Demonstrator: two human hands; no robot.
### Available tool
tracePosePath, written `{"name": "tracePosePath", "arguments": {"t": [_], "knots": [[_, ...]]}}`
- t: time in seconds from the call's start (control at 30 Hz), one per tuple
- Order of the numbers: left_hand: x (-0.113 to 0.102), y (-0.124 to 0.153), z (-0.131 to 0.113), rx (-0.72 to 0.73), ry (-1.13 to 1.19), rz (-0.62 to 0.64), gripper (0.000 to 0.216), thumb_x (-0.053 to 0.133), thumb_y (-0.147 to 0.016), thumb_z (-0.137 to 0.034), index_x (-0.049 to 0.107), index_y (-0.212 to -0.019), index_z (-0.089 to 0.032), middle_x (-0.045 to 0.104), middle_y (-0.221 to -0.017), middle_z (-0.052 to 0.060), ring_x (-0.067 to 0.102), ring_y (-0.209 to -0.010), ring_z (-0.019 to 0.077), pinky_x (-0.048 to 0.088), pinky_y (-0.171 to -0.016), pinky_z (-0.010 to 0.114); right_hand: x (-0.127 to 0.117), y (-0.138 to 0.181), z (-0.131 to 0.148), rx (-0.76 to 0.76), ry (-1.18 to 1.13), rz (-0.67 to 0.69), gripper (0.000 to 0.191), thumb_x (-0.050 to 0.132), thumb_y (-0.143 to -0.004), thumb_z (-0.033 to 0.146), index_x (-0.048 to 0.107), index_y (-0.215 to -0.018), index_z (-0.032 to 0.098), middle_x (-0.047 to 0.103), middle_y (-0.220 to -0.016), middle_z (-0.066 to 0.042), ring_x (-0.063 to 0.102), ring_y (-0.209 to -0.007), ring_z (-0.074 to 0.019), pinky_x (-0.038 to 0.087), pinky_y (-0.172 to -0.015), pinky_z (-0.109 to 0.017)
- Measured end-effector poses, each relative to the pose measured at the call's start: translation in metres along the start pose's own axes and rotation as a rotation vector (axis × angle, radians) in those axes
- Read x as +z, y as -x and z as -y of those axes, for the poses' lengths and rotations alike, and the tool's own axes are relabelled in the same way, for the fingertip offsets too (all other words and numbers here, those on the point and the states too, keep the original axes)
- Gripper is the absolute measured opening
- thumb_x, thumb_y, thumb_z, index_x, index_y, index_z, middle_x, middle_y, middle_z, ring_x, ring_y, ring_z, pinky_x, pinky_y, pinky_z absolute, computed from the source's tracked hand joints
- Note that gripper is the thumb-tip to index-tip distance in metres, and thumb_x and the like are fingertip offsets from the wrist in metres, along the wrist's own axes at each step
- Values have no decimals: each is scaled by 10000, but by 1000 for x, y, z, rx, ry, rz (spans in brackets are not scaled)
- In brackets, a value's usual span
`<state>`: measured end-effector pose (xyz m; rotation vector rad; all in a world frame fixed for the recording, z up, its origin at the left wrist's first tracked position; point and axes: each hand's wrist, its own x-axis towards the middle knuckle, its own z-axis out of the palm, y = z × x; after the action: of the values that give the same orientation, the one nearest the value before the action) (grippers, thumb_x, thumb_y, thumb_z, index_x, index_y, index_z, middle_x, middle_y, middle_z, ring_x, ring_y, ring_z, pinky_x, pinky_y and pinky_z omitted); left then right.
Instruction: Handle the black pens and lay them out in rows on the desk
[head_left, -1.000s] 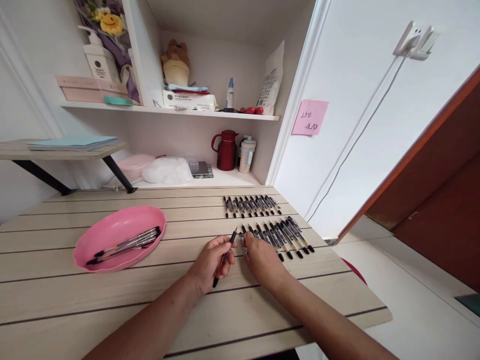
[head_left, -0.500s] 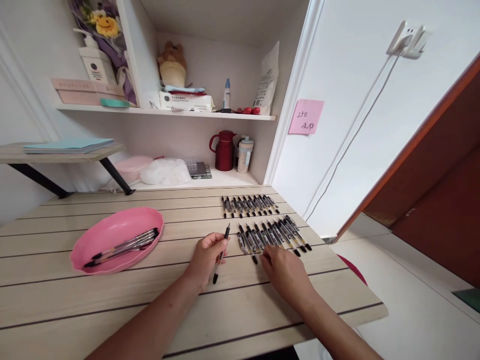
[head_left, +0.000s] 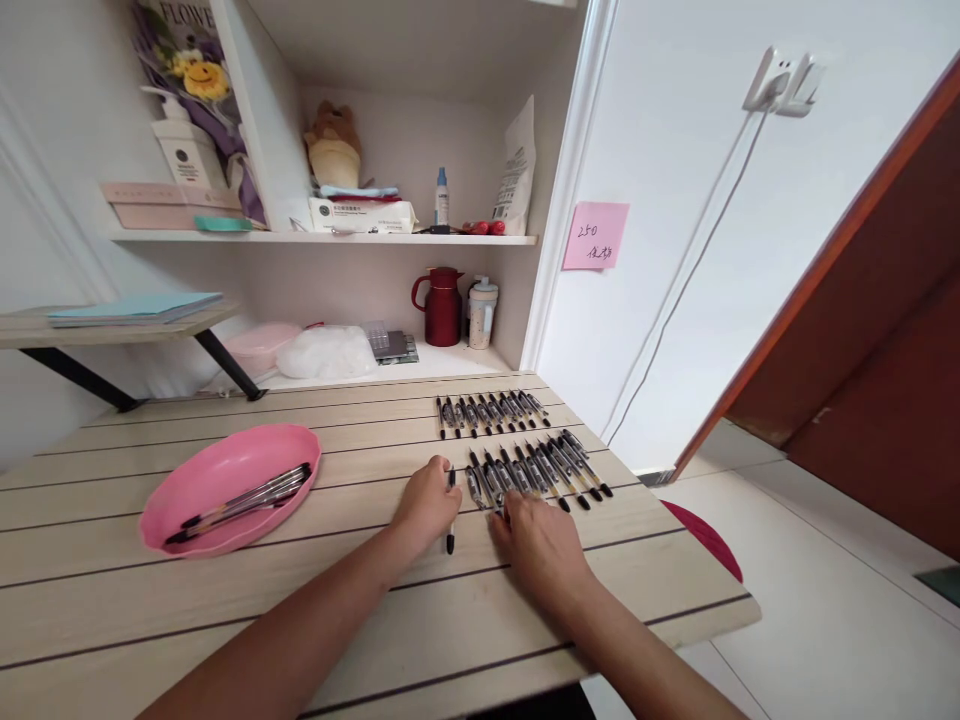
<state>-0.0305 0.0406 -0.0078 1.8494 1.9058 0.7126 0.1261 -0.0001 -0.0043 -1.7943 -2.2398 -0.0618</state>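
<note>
Pens (head_left: 491,412) with black ends lie side by side on the striped table (head_left: 337,620) in two rows: this one is the back row, and the front row (head_left: 555,470) is nearer to the person. The left hand (head_left: 426,508) is closed around one single pen (head_left: 451,538) — it stands nearly upright in the view, its black lower end showing under the fingers, just beside the left end of the front row. The right hand (head_left: 544,545) is bent, with its fingers curled at the lower ends of several pens in the front row; whether it grips one of them, I cannot tell, because the hand itself covers this place. To the left, well apart from both hands, is a pink bowl (head_left: 277,440), in which a loose bundle of pens (head_left: 262,495) lies slantwise. Behind the table, a dark red jug (head_left: 443,310) stands beside a pale cup (head_left: 481,318).
</note>
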Motion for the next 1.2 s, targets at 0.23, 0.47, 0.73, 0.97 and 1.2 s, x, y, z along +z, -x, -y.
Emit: {"name": "tracePosePath", "arguments": {"t": [0.23,0.47,0.73,0.97,1.2], "knots": [[15,-16,-7,14,-61,-23,303,508,-728,-246,503,-1015,-149,635,-889,96,579,-795,184,362,-662,239,1,2,0,-6,-2,-6,203,383,-823,270,548,-765,166,633,-739,-74,585,-651,-176,286,-525,-258],[16,-18,-8,31,-48,-35,314,482,-756,-240,489,-1056,-149,641,-895,97,584,-805,172,360,-693,234,0,2,1,-5,-18,8,224,374,-833,278,548,-745,167,638,-742,-76,585,-658,-168,290,-537,-248],[19,-24,-7,55,-6,-46,307,501,-732,-202,512,-1035,-157,641,-816,75,589,-752,173,364,-645,235,-3,7,-2,23,-46,30,224,407,-822,311,552,-744,160,644,-746,-77,590,-698,-174,287,-553,-250],[21,-30,-8,40,13,-43,278,515,-722,-174,523,-999,-164,640,-804,79,600,-721,179,368,-642,241,-3,15,-7,25,-64,20,209,390,-829,272,541,-723,175,640,-726,-49,586,-666,-162,244,-521,-256],[19,-31,-11,3,53,-39,275,520,-725,-175,528,-999,-160,642,-804,81,608,-709,177,376,-641,242,0,32,-20,54,-95,4,214,408,-826,269,525,-663,191,620,-662,-20,560,-612,-140,225,-502,-246]]}}
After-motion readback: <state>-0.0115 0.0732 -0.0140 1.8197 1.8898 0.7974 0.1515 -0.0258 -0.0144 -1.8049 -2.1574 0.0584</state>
